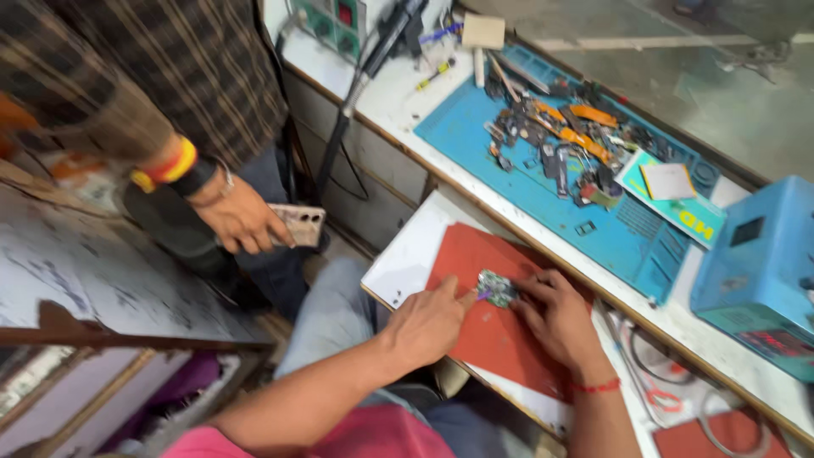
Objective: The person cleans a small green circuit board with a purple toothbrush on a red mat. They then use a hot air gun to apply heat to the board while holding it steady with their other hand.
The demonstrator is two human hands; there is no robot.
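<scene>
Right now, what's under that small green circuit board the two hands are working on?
The small green circuit board lies on a flat red rectangular mat, which rests on a white pull-out board. The left hand and right hand cover its edges, and its underside is hidden.

The person wore a pink short-sleeved shirt (373,437), its sleeve ending above the elbow, so both forearms were bare. Light grey-blue trousers (326,318) covered the legs. A thin red thread band (596,387) circled the wrist of the right hand (555,318). The left hand (424,324) carried no ring, watch or band. No gloves were worn on either hand.
</scene>
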